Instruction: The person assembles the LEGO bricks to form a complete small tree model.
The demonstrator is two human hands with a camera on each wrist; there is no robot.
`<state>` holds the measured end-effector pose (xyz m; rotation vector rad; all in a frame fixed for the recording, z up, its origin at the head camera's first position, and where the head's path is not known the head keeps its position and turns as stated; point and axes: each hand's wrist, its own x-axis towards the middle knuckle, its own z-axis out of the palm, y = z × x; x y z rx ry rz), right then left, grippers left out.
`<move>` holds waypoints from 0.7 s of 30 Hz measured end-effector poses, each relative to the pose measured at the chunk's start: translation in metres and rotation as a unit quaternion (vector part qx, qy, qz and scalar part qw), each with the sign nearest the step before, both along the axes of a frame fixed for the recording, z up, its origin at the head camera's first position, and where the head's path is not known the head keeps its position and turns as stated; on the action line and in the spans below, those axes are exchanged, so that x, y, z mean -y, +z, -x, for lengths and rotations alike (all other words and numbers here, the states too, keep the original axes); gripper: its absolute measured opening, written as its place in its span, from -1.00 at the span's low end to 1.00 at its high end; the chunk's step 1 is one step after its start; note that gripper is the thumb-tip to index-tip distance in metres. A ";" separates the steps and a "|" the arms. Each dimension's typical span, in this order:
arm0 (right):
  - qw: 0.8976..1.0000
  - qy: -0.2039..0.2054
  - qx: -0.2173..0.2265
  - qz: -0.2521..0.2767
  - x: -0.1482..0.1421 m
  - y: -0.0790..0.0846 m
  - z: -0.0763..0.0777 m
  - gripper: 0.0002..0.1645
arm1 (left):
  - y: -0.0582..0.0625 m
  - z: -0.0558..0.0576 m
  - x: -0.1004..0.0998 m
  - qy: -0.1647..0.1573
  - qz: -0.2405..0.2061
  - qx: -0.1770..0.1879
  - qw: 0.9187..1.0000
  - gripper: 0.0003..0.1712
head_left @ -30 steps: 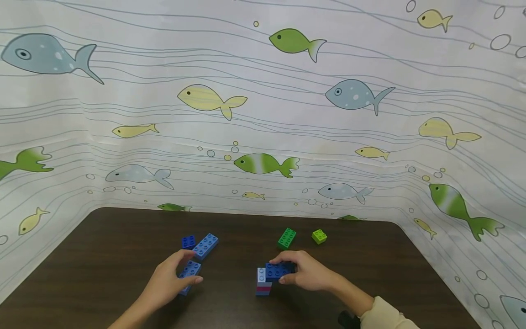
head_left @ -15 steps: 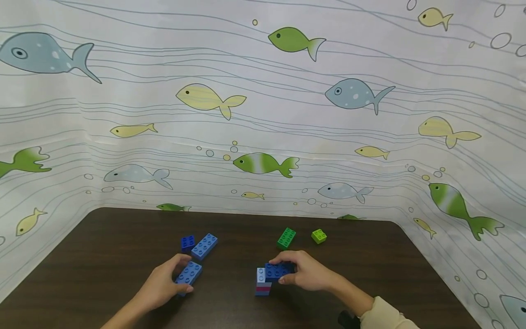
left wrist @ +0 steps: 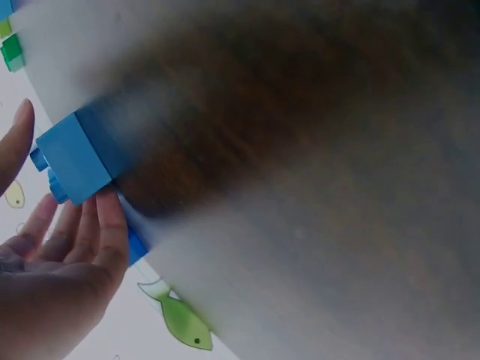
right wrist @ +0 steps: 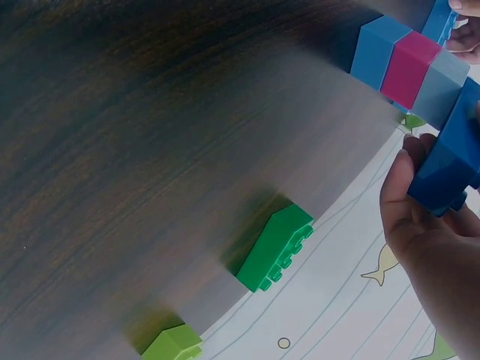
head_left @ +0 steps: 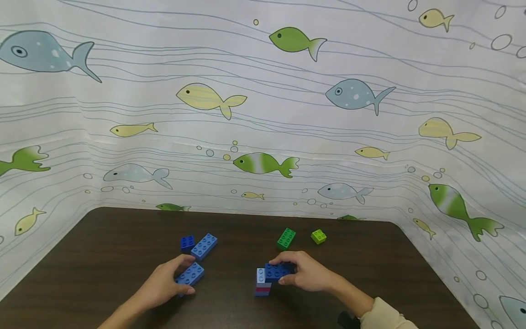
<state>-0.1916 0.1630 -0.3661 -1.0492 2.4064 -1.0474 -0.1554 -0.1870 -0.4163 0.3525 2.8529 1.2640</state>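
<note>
In the head view my right hand (head_left: 310, 273) pinches a dark blue toy building brick (head_left: 273, 272) at its right end. That brick sits on a small stack and overhangs its right side. The stack has a pale blue brick (head_left: 260, 277), a magenta brick (right wrist: 411, 70) and a medium blue brick (right wrist: 377, 51) at the bottom. My left hand (head_left: 160, 284) is around a long blue brick (head_left: 192, 273) on the table. In the left wrist view its fingertips (left wrist: 109, 206) touch that blue brick's side, while the thumb stands apart from it.
Behind my left hand lie another long blue brick (head_left: 204, 246) and a small dark blue brick (head_left: 187, 243). A green brick (head_left: 286, 238) and a lime brick (head_left: 318, 236) lie farther back on the dark table (head_left: 234, 301). A fish-patterned sheet (head_left: 263, 128) encloses the table's back and sides.
My left hand has drawn back slightly to the left. The long blue brick by it has turned a little clockwise. The right hand and the stack have stayed in place.
</note>
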 end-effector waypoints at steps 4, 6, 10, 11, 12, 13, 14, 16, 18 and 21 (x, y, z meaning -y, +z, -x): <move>1.000 -0.004 0.002 -0.004 0.000 0.000 0.000 -0.60 | 0.000 0.001 0.002 -0.027 0.000 -0.007 1.000 -0.32; 1.000 -0.007 0.004 -0.006 0.000 0.000 -0.001 -0.60 | 0.000 0.001 0.003 -0.041 0.001 -0.009 0.999 -0.34; 1.000 -0.008 0.005 -0.007 0.001 0.000 -0.001 -0.60 | 0.000 0.001 0.005 -0.047 -0.001 -0.007 0.999 -0.35; 1.000 -0.009 0.004 -0.007 0.001 0.000 -0.001 -0.60 | 0.000 0.002 0.006 -0.046 0.000 -0.006 0.999 -0.35; 1.000 -0.009 0.004 -0.008 0.001 0.000 -0.001 -0.60 | 0.000 0.002 0.006 -0.044 0.002 -0.004 0.999 -0.36; 1.000 -0.009 0.004 -0.008 0.001 0.000 -0.001 -0.60 | 0.000 0.002 0.007 -0.042 0.003 -0.002 0.999 -0.36; 1.000 -0.009 0.005 -0.008 0.001 0.000 -0.001 -0.60 | -0.001 0.002 0.007 -0.040 0.005 0.000 0.999 -0.37; 1.000 -0.010 0.006 -0.009 0.001 0.000 -0.001 -0.60 | -0.001 0.003 0.007 -0.038 0.010 0.002 0.999 -0.40; 1.000 -0.010 0.006 -0.009 0.001 0.000 -0.001 -0.60 | -0.001 0.003 0.008 -0.037 0.016 0.001 0.999 -0.43; 1.000 -0.010 0.006 -0.008 0.002 0.001 -0.001 -0.60 | -0.001 0.002 0.007 -0.035 0.022 -0.001 0.999 -0.47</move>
